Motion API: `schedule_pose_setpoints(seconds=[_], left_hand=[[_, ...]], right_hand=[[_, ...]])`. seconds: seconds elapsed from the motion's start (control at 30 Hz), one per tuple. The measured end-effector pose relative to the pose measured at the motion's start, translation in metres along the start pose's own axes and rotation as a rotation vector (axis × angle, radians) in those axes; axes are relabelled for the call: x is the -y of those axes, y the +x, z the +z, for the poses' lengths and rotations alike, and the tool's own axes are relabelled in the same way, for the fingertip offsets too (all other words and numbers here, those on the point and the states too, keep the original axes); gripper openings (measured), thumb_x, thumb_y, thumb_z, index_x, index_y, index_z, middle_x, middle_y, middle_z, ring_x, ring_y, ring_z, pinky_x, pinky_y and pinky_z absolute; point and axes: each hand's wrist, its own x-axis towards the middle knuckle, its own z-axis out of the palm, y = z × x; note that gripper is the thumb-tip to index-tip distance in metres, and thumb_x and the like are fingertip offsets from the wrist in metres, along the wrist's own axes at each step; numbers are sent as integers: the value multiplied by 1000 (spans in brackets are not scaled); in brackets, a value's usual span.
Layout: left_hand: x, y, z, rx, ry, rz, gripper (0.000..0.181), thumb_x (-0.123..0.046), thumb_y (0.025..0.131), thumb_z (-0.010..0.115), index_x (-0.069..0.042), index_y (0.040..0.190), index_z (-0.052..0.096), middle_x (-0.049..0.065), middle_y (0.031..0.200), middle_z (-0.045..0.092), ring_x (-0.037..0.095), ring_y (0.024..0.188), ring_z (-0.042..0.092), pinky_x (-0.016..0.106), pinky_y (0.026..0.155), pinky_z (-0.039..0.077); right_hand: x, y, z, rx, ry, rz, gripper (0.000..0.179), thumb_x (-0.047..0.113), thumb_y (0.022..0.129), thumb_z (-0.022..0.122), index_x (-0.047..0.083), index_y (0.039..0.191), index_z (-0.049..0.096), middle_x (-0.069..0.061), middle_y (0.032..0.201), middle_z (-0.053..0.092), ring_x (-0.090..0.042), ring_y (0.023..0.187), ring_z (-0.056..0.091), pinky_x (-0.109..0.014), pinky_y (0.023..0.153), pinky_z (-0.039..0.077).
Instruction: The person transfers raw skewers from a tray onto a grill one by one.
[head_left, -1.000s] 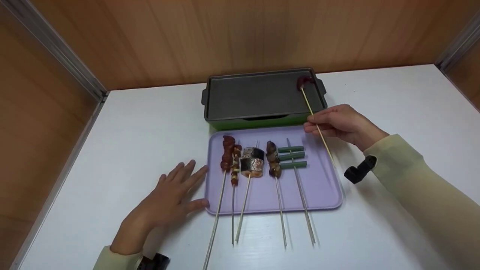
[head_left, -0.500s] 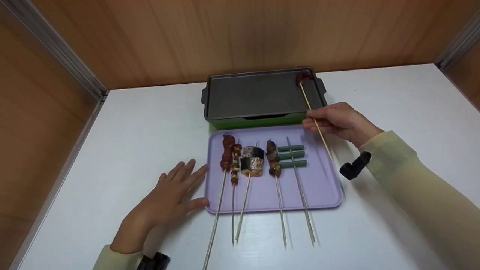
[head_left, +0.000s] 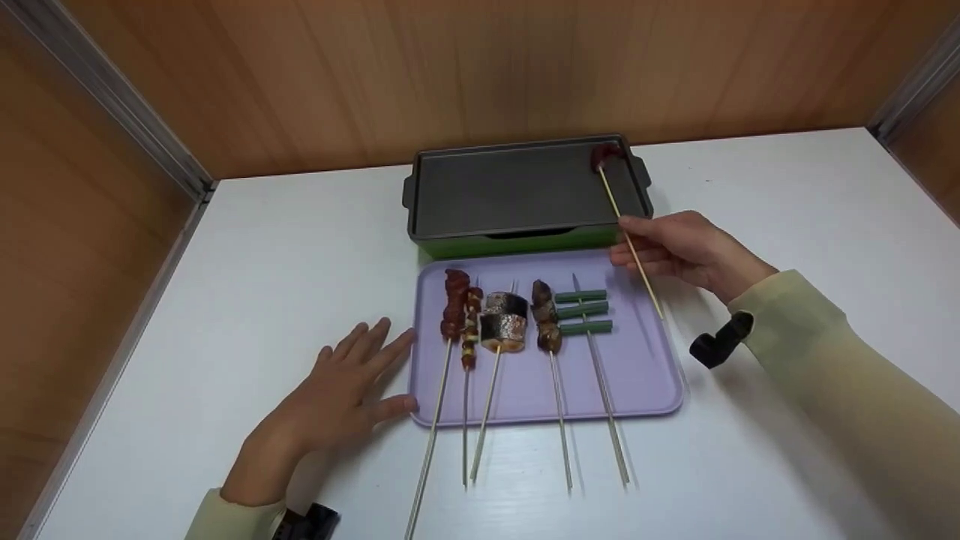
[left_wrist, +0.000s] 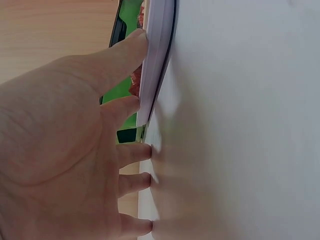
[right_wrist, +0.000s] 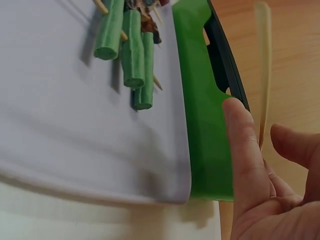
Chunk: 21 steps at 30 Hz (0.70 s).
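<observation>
In the head view, a skewer with a dark red curled piece (head_left: 604,156) lies over the right end of the black-topped grill (head_left: 517,191). Its stick slants toward the tray's right edge. Around the stick my right hand (head_left: 694,244) has its thumb and fingers parted; the right wrist view shows the thumb (right_wrist: 292,145) off the bare stick (right_wrist: 264,60) and the index finger straight. My left hand (head_left: 341,397) is spread flat beside the lilac tray (head_left: 645,382), its thumb and index fingertips at the tray's left rim. Several food skewers lie on the tray, including the green-bean one (head_left: 585,311).
On the tray are also a red meat skewer (head_left: 454,304), a thin mixed skewer (head_left: 470,330), a fish skewer (head_left: 504,326) and a brown chunk skewer (head_left: 547,319). Their sticks overhang the front rim. A wooden wall (head_left: 360,82) stands behind the grill.
The dark red skewer shifted slightly farther onto the grill, then stayed put. My right hand has drawn a little to the right, fingers loosening from the stick. My left hand has not moved.
</observation>
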Motion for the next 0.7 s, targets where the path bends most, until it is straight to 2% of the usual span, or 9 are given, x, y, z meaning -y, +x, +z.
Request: schedule_pose_setpoints(seconds=[0.1, 0.33, 0.5, 0.7], left_hand=[[0, 0, 0, -1, -4, -2, 80, -62, 89, 58, -27, 156, 29, 11, 162, 18, 39, 148, 10, 71, 109, 10], [0, -1, 0, 6, -8, -4, 80, -63, 90, 57, -27, 156, 29, 11, 162, 17, 39, 148, 9, 72, 108, 9], [-2, -1, -2, 4, -3, 4, 80, -63, 90, 56, -27, 156, 30, 12, 162, 18, 40, 148, 9, 72, 108, 10], [-3, 1, -3, -4, 17, 21, 79, -63, 90, 56, -26, 156, 30, 14, 161, 20, 41, 147, 11, 73, 107, 11]], right_hand=[[-3, -5, -4, 14, 13, 1, 38, 31, 92, 71, -4, 105, 69, -17, 90, 74, -22, 84, 73, -31, 77, 57], [-17, -26, -11, 52, 12, 35, 61, 43, 92, 67, -9, 122, 56, -16, 96, 74, -24, 90, 73, -33, 81, 56], [-33, -47, -19, 89, -15, 73, 57, 45, 96, 61, -8, 119, 60, -16, 97, 73, -24, 92, 72, -34, 83, 55], [-54, -70, -25, 136, 58, 127, 50, 44, 103, 48, -3, 109, 65, -19, 101, 72, -27, 95, 71, -36, 84, 56]])
